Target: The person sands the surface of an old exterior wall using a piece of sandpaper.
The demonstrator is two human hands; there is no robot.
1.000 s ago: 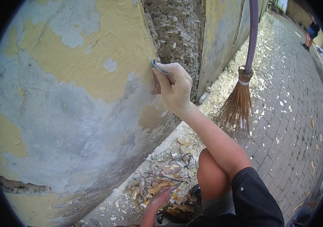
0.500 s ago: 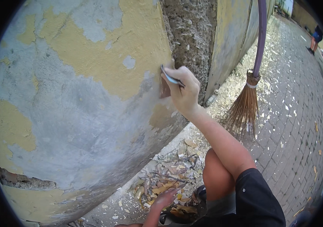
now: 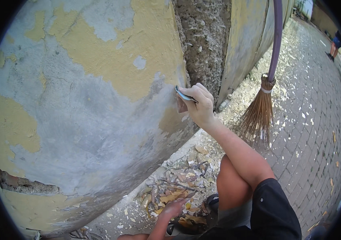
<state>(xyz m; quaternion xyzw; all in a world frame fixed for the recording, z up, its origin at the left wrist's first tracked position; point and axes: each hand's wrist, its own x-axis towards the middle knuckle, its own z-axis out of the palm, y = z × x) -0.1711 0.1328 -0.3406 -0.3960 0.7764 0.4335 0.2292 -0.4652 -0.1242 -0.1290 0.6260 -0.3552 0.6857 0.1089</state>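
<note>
My right hand pinches a thin, flat sheet, light blue along its curved upper edge and reddish brown on its face. The sheet's exact kind does not show. It is held against the wall, whose yellow paint has flaked away to grey plaster, just left of a rough vertical recess. Low down, my left hand hangs over dry leaves beside my foot, fingers loosely stretched out and nothing visible in them.
A stick broom with a purple handle stands at the right. Paint flakes litter the brick paving along the wall's foot. Dry leaves gather near my feet. A short pipe end juts from the wall base. Another person stands far right.
My right hand has moved down the wall with the sheet, staying near the edge of the recess. The left hand has hardly moved. The view has shifted slightly.
</note>
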